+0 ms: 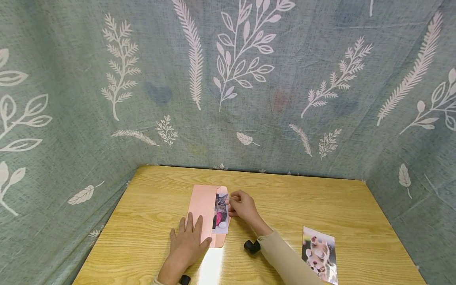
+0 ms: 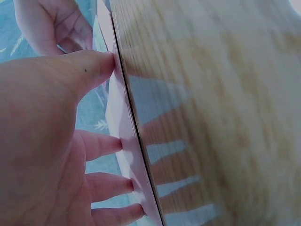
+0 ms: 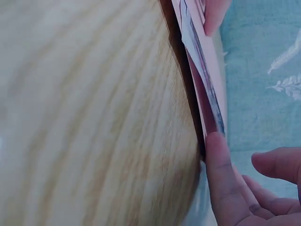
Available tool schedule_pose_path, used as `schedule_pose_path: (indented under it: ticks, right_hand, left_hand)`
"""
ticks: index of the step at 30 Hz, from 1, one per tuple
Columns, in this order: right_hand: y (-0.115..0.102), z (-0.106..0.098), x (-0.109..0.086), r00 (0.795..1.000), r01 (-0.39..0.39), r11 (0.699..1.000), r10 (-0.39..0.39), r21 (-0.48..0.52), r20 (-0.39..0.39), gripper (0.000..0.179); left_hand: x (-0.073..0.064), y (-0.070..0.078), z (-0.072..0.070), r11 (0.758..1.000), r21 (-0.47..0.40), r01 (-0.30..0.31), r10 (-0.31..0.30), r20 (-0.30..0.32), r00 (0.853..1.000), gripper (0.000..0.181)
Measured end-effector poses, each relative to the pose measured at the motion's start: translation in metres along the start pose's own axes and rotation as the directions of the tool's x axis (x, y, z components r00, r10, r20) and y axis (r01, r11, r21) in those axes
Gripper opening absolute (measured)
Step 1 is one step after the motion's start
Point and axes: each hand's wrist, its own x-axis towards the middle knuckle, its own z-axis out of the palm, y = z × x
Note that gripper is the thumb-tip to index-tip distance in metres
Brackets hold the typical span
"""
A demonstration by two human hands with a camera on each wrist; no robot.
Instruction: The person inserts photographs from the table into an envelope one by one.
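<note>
A pink envelope [image 1: 200, 202] lies on the table with its flap side to the right. Out of its opening sticks a photo of a grey cat [image 1: 221, 213], its right part showing and the rest hidden inside. My left hand [image 1: 189, 242] rests with spread fingers on the envelope's lower left; its fingertips [image 2: 123, 142] press on the paper in the left wrist view. At the photo's right edge is my right hand [image 1: 244, 206]. The right wrist view has a fingertip [image 3: 216, 141] against the photo's edge, over the flap, while the thumb [image 3: 273, 162] stands apart from it.
A second photo, of a light puppy on its back [image 1: 318, 255], lies on the wooden table [image 1: 356, 213] to the right, beside my right forearm. Behind the table and at its sides hangs a grey-green curtain [image 1: 160, 79] with white leaf prints.
</note>
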Motion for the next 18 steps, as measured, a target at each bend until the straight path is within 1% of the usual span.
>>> schedule_pose_path:
  ticks: [4, 12, 18]
  right_hand:
    - [0.0, -0.003, -0.009, 0.999, 0.002, 1.0, -0.003, 0.014, 0.037, 0.032]
    - [0.0, -0.007, -0.026, 0.995, -0.026, 0.999, 0.024, 0.027, 0.096, 0.033]
    - [0.002, -0.009, -0.03, 0.993, -0.035, 0.998, 0.027, 0.061, 0.119, 0.033]
  left_hand:
    - [0.0, 0.0, -0.001, 1.0, 0.003, 0.001, -0.001, 0.001, 1.0, 0.077]
    - [0.0, 0.0, 0.0, 1.0, -0.006, -0.006, 0.006, -0.004, 1.0, 0.077]
    - [0.0, -0.001, 0.001, 1.0, -0.013, -0.011, 0.011, -0.007, 1.0, 0.077]
